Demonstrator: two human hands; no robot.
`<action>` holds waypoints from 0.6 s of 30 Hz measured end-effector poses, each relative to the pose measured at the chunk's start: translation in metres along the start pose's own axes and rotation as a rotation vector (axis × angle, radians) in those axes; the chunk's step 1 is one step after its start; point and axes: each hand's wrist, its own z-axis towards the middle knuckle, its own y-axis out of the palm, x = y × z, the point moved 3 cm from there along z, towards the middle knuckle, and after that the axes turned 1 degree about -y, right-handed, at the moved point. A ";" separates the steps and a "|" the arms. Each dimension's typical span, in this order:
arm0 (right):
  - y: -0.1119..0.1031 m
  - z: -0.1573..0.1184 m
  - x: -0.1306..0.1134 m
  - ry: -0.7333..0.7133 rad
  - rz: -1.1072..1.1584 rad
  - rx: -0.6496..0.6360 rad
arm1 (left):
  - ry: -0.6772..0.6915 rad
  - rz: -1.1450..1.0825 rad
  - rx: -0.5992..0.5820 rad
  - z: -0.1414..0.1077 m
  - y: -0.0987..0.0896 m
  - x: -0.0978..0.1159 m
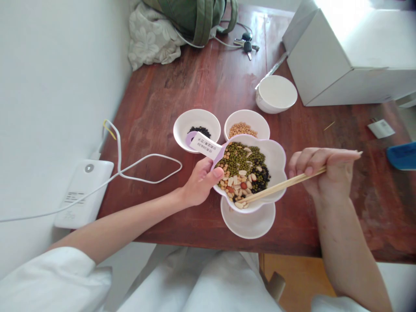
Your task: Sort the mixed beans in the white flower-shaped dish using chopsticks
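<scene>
My left hand (203,182) grips the rim of a scalloped bowl (276,151) by its handle side, where a printed paper label (205,145) is stuck. Mixed green beans (238,156), black beans, soybeans, peanuts and pale seeds lie inside. With fingers closed, my right hand (325,169) holds a pair of chopsticks (286,184); their tips touch the peanuts and seeds near the bowl's front side. Behind the scalloped bowl stand a white bowl with black beans (199,130) and another with soybeans (243,130). Partly under it is a white bowl (248,223), its contents mostly hidden.
A white bowl (276,93) stands farther back, beside a large white box (325,60). Keys (247,45) and a green bag (195,19) lie at the back. A white power bank (84,193) with a looping cable is at left; a blue object (401,156) is at right.
</scene>
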 end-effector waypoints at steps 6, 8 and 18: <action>-0.005 0.001 0.006 0.005 0.030 -0.041 | -0.019 0.006 0.005 0.001 0.003 0.003; -0.003 0.004 0.004 0.020 0.036 -0.025 | -0.023 0.000 0.004 0.001 0.004 0.004; -0.001 0.014 -0.008 -0.078 0.026 0.126 | -0.002 -0.004 0.006 0.001 0.002 0.003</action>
